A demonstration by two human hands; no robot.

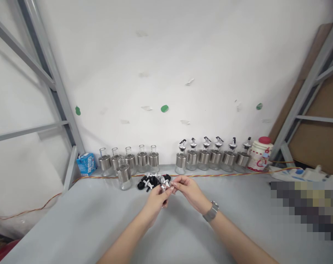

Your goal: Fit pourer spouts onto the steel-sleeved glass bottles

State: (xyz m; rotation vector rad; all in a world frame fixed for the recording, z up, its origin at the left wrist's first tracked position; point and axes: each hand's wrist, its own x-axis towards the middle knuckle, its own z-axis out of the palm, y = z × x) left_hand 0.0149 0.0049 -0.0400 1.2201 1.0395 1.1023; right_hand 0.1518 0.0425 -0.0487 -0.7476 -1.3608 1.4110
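Observation:
My left hand (157, 201) and my right hand (189, 189) meet fingertip to fingertip over the grey table, just in front of a pile of loose black and silver pourer spouts (149, 183). Between the pinched fingers shows a small silver part, seemingly a pourer spout (167, 184), mostly hidden by the fingers. Left of the pile, an uncapped glass bottle with a steel sleeve (124, 175) stands upright. Behind it is a row of similar uncapped bottles (142, 159). To the right, several bottles fitted with spouts (204, 157) stand along the wall.
A blue drink carton (86, 165) stands at the back left. A white jar with a red lid (260, 154) ends the right-hand row. A twisted red-yellow wire (210, 175) runs along the table's back. Grey metal frame posts (52, 84) flank both sides.

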